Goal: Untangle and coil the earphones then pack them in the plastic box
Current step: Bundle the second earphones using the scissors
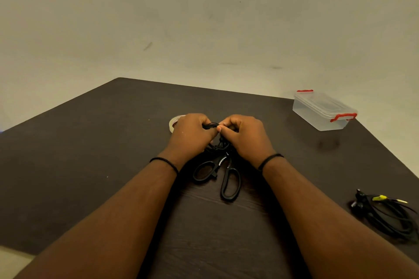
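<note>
Above table, left hand and right hand pinch earphones.

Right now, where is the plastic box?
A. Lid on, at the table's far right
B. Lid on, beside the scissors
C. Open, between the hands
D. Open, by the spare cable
A: the plastic box sits lid on, red latches showing, at the far right of the table, away from both hands.
</note>
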